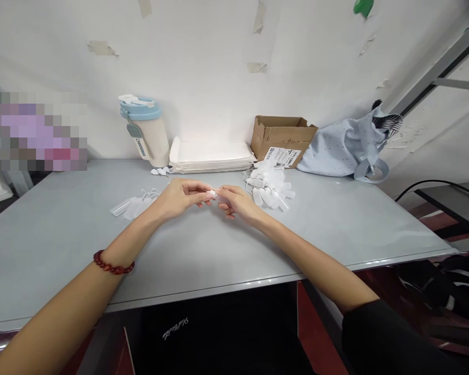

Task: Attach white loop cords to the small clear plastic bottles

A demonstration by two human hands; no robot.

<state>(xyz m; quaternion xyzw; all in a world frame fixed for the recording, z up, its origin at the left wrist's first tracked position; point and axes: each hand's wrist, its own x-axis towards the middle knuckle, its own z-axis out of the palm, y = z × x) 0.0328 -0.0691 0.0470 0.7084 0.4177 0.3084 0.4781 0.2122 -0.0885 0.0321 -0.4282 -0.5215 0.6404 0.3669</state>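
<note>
Left hand (180,199) and right hand (237,202) both pinched on small white plastic tag (212,194), left of white tag heap (269,186); likely light, bendy, grip edges.

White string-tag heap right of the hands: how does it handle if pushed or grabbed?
Probably light, loose: the tag heap is thin flat pieces piled unevenly, so a push likely scatters it. Strings look tangled; lifting one may drag others. Left hand and right hand pinch one small white piece.
</note>
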